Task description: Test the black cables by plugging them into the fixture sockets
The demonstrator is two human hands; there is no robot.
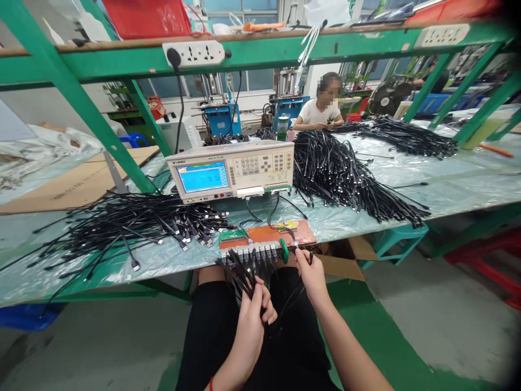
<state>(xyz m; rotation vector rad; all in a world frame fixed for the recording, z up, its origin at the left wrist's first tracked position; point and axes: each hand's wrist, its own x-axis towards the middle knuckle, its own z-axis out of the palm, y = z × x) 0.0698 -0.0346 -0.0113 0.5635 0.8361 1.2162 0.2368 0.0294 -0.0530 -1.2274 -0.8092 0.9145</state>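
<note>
My left hand point(255, 309) is closed around a bundle of black cables point(241, 271) below the table's front edge. My right hand point(311, 271) pinches a black cable by its connector end, close to the right end of a test board point(264, 235). Along that board's front runs a row of metal sockets point(250, 252), with several black cables hanging from it. A green ring-shaped part point(284, 251) stands just left of my right fingertips. Wires join the board to a benchtop tester point(260, 172) with a lit blue screen point(203, 176).
Loose black cables point(134, 225) spread over the table to the left; a larger heap point(334, 174) lies right of the tester. Green frame bars point(93, 108) rise at the left. Beneath the table's right side are an open cardboard box point(342, 266) and a teal stool point(401, 239). Another person point(319, 111) sits across.
</note>
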